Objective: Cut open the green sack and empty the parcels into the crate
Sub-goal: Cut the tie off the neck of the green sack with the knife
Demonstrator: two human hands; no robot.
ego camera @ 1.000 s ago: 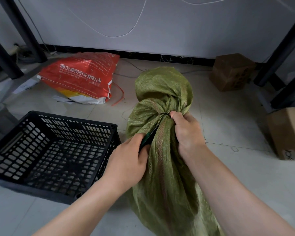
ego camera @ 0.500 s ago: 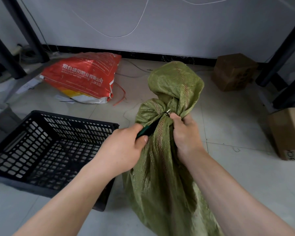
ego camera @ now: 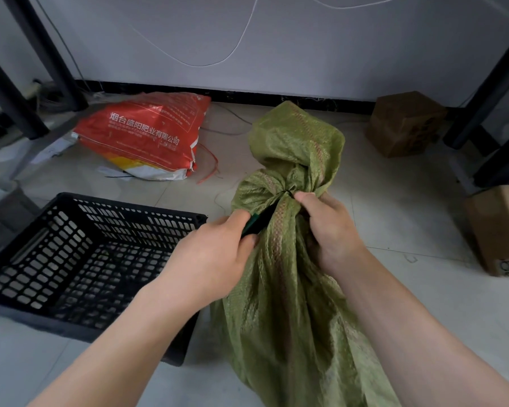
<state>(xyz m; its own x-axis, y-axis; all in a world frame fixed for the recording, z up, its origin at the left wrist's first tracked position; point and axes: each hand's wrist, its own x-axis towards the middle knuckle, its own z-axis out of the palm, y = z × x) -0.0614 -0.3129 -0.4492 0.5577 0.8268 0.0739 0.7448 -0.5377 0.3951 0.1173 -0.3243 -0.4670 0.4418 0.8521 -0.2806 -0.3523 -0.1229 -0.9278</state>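
Observation:
A green woven sack (ego camera: 288,304) stands upright on the tiled floor, its neck cinched by a thin dark tie (ego camera: 285,193) below a bunched top. My right hand (ego camera: 329,230) grips the sack's neck just under the tie. My left hand (ego camera: 215,259) holds a dark cutting tool with a green handle (ego camera: 257,223), its tip pointing up at the tie. The blade itself is hidden against the cloth. A black perforated plastic crate (ego camera: 80,251) sits to the left of the sack, with nothing visible inside.
A red and white printed bag (ego camera: 147,133) lies on the floor behind the crate. Cardboard boxes stand at the back right (ego camera: 403,124) and at the right edge (ego camera: 500,227). Dark metal rack legs (ego camera: 41,54) rise at both sides. A wall closes the back.
The sack's top has shifted to the right and stands more upright. My left hand has moved up along the sack, bringing the tool's tip closer to the tie. My right hand keeps its grip.

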